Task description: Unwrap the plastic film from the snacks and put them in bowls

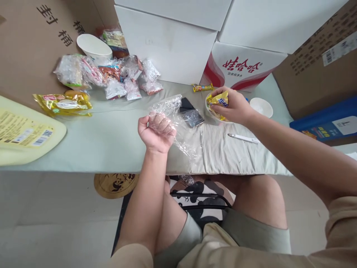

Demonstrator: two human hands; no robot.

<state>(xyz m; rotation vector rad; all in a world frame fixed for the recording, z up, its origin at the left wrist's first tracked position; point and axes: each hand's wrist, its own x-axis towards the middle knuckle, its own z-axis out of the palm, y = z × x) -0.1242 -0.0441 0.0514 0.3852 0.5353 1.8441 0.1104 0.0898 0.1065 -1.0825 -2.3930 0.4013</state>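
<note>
My left hand (157, 132) is closed around a sheet of clear plastic wrap (184, 143), which trails off to the right across the cloth-covered table. Over a white bowl (208, 113), my right hand (232, 106) grips a yellow snack packet (219, 99) with blue lettering. The fingers partly hide the bowl and whatever lies in it. A dark phone (192, 113) rests between my hands, partly under the wrap. Just behind the bowl is another small yellow packet (202, 88).
A white utility knife (243, 138) and a white lid (261, 107) lie at right. Wrapped bundles (132, 89) and a white tub (95, 46) stand back left, near a gold packet (63, 104) and a yellow jug (28, 130). Boxes (167, 44) wall the back.
</note>
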